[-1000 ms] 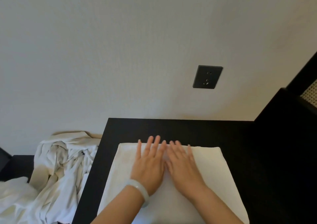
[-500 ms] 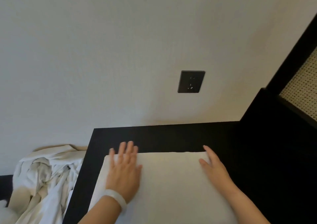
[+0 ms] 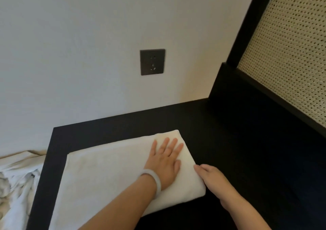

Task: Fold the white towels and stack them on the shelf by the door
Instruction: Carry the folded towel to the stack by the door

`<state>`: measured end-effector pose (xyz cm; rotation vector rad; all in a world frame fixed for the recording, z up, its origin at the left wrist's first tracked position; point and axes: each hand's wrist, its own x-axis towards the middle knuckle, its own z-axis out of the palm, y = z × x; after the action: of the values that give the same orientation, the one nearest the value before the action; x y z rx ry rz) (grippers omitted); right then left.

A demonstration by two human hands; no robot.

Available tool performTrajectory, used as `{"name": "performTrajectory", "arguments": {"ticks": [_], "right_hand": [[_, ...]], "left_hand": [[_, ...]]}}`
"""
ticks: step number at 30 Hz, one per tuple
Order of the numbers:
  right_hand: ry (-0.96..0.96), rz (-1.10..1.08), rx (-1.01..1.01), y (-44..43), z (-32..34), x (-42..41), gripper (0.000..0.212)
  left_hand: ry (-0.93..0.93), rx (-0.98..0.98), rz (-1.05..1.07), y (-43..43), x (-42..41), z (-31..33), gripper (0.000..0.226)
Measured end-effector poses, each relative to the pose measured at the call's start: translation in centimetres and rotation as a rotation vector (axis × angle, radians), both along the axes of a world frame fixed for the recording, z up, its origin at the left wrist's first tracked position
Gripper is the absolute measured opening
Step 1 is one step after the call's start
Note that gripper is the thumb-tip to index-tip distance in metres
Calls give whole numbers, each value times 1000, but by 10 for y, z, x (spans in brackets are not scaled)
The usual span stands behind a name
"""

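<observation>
White towel point(image 3: 105, 176) flat on black table point(image 3: 109, 122), long axis left-right

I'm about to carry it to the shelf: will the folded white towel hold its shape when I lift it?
Probably floppy: the folded white towel is soft cloth with rounded folds, so it would likely sag unless supported underneath. Its right edge looks thick, so it is probably bulky yet light.

A dark square socket point(image 3: 152, 62) sits in the pale wall point(image 3: 70, 44), above the back edge of a black table point(image 3: 229, 150). At the table's right end stands a black frame point(image 3: 247, 27), tilted in this view, which holds a woven cane panel point(image 3: 291, 53) dotted with small holes.
</observation>
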<state>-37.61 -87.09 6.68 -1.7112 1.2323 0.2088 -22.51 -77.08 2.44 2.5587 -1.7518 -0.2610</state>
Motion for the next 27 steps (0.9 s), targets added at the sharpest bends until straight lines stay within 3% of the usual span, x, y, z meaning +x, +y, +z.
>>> {"name": "performTrajectory", "arguments": {"ticks": [5,10,12,15,17,19,22,25,27], "right_hand": [[152,140,-213,2,-5,-5,31],[215,148,-226,-1,-9,-5,27],[240,238,-367,0,3,6,23],[62,255,-738,14,19,23,24],[-102,335,-747,25,8,33,41],[-106,481,-689,30,-14,36,52],[24,520,-718,20,-30,34,54],[146,526,-894,15,-11,50,51],[82,519,-1007,16,3,77,50]], "left_hand": [[4,-5,25,0,0,1,58],[-2,14,11,0,-1,0,60],[-14,17,5,-1,0,-3,64],[-31,-9,-2,-3,0,-4,68],[-39,-5,-29,-3,1,-5,69],[-25,-22,-41,6,5,-2,75],[-70,-80,120,39,29,-3,68],[-83,-108,312,97,59,-14,55],[-57,-57,363,130,71,-17,56]]}}
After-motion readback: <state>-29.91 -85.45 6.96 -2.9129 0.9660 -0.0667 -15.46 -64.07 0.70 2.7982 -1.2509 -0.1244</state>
